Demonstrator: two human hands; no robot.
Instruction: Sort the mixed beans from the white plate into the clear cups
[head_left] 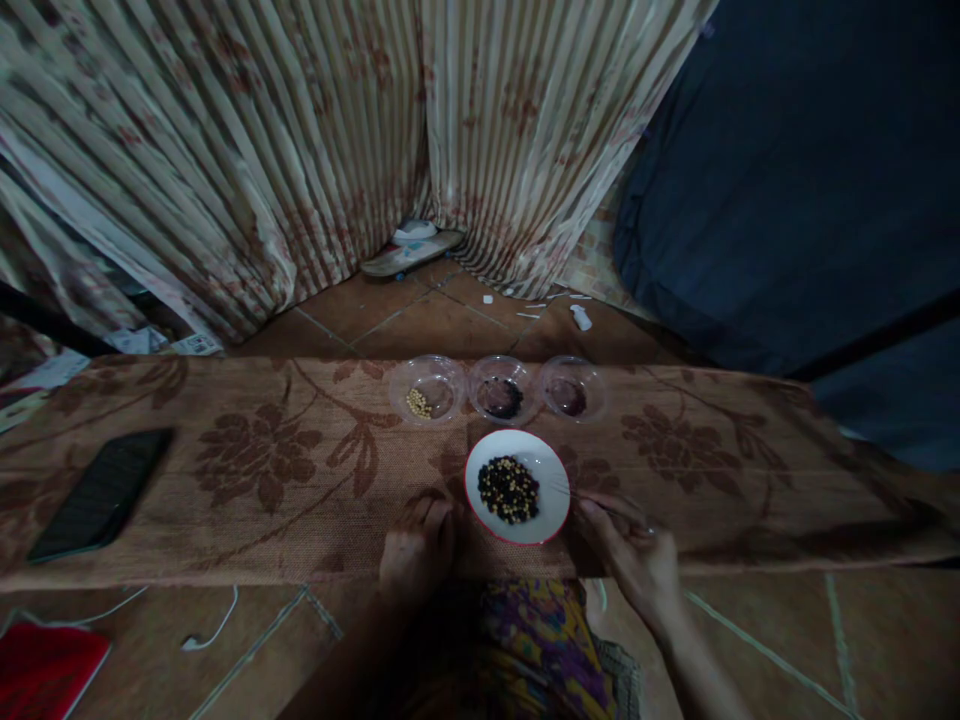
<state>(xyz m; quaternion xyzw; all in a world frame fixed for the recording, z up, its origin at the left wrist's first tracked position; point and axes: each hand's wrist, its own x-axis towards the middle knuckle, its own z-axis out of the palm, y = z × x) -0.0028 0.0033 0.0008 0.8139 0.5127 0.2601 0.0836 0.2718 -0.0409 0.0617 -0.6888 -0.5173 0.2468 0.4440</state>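
A white bowl (553,515) with a red rim holds a mixed heap of black, dark red and pale yellow beans (508,490). My right hand (637,545), at the bowl's right side, is closed on thin metal tweezers (559,489), whose tips reach over the rim, apart from the beans. My left hand (416,545) rests curled on the cloth just left of the bowl, with nothing visible in it. Behind the bowl stand three clear plastic cups in a row: the left cup (442,385) has pale yellow beans, the middle cup (495,370) black ones, the right cup (570,370) dark red ones.
A brown flowered cloth (360,540) covers the narrow table. At the left end lies a dark phone (101,495). Beyond are striped curtains (337,130), a skateboard (409,255) and white scraps on the tiled floor. A white cable (217,630) and red item (49,665) lie below left.
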